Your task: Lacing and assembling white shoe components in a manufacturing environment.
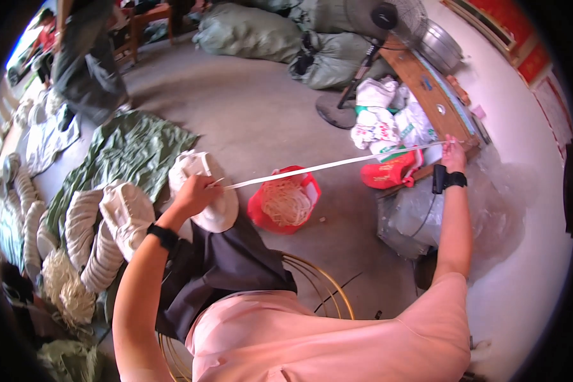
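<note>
A narrow white strip (pixel 337 163), like a flat lace or tape, stretches taut between my hands across the front of my body. My left hand (pixel 194 194) is closed on its left end, right over a white cloth piece (pixel 218 210) that looks like a brimmed hat and rests by my knee. Out to the right, my raised right hand (pixel 452 156) pinches the other end near the corner of a wooden bench. Below the strip, a red plastic basin (pixel 256 213) on the floor holds a tangle of similar pale strips.
Stacks of nested off-white cloth pieces (pixel 102 261) and a green sheet (pixel 118 149) lie left. Stuffed sacks (pixel 248 32) stand behind. Right are a fan (pixel 383 16), the wooden bench (pixel 426 89), a red bag (pixel 385 173) and clear plastic (pixel 407 216). A person (pixel 89 70) stands far left.
</note>
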The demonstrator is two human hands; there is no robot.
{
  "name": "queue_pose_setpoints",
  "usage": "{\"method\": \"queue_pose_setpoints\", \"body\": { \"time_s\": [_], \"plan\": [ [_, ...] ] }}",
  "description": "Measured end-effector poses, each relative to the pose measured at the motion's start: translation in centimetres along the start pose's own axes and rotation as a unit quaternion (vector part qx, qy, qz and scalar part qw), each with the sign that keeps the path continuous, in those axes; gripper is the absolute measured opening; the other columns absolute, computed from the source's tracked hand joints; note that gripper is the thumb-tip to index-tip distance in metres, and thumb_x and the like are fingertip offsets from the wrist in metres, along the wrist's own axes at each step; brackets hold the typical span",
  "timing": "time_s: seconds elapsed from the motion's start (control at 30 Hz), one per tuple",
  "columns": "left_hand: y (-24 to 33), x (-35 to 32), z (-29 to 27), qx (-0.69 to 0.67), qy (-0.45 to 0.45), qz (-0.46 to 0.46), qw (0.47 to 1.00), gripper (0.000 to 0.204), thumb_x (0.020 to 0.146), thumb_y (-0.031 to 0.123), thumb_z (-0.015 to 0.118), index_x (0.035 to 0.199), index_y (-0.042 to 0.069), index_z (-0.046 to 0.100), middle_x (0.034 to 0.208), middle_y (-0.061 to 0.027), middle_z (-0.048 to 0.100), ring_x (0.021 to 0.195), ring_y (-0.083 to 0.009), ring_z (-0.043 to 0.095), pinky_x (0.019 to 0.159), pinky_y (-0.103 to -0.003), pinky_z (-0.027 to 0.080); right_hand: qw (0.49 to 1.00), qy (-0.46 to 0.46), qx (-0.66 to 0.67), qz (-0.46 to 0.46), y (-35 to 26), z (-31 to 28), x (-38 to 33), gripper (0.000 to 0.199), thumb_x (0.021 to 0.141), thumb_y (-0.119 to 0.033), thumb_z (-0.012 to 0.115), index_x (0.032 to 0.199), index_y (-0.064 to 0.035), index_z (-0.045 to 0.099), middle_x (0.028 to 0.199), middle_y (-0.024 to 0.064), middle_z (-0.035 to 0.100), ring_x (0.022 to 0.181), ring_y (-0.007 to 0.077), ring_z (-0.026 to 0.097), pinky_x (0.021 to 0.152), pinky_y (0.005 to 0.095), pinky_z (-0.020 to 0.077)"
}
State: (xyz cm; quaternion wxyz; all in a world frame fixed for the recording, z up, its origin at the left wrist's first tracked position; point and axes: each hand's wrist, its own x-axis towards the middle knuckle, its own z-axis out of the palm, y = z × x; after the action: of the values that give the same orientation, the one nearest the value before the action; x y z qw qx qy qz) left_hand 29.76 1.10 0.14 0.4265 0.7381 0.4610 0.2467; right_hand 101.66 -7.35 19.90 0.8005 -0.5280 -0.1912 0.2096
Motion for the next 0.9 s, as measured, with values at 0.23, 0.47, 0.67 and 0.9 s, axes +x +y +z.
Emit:
{"method": "queue_pose_setpoints", "body": {
  "time_s": [0.23,0.47,0.67,0.9],
  "plan": [
    [3.2,-0.4,-0.1,0.026,-0.001,-0.031,0.999,0.027,0.084,0.026,0.066,0.088,0.0,0.071,0.068,-0.0057,0.064,0.067,-0.0102,0.057,0.063,-0.032,0.047,0.999,0.028,-0.011,-0.022,1.2,-0.3,0.1,0.023,0.094,-0.007,0.057,0.117,-0.0048,0.056,0.104,0.0119,0.07,0.064,0.0101,0.057,0.057,0.0221,0.0479],
    [2.0,-1.8,-1.1,0.015,0.001,-0.04,0.999,0.027,0.084,0.026,0.066,0.087,0.0,0.071,0.066,-0.0068,0.063,0.064,-0.0101,0.055,0.061,-0.033,0.046,0.999,-0.032,-0.02,-0.035,3.0,1.3,-1.1,0.024,0.097,-0.015,0.059,0.118,-0.0037,0.058,0.108,0.0117,0.069,0.066,0.0074,0.054,0.058,0.0212,0.0457],
    [2.1,-2.7,-3.2,0.041,-0.073,-0.015,0.996,0.03,0.08,0.028,0.074,0.091,0.001,0.07,0.073,-0.0086,0.066,0.07,-0.0144,0.06,0.066,-0.034,0.049,0.996,-0.087,-0.006,0.023,4.1,5.7,-4.4,0.017,0.098,-0.016,0.058,0.11,-0.0056,0.065,0.104,0.006,0.069,0.067,0.0031,0.05,0.058,0.0183,0.0418],
    [3.7,-4.0,-3.0,0.122,-0.138,0.011,0.983,0.029,0.079,0.029,0.073,0.094,0.005,0.071,0.077,-0.0132,0.068,0.074,-0.0259,0.066,0.069,-0.037,0.051,0.959,-0.263,-0.096,0.054,11.0,15.6,-14.3,0.024,0.095,-0.019,0.065,0.109,0.0008,0.066,0.091,0.0058,0.068,0.064,0.0032,0.048,0.056,0.0182,0.0395]
  ]
}}
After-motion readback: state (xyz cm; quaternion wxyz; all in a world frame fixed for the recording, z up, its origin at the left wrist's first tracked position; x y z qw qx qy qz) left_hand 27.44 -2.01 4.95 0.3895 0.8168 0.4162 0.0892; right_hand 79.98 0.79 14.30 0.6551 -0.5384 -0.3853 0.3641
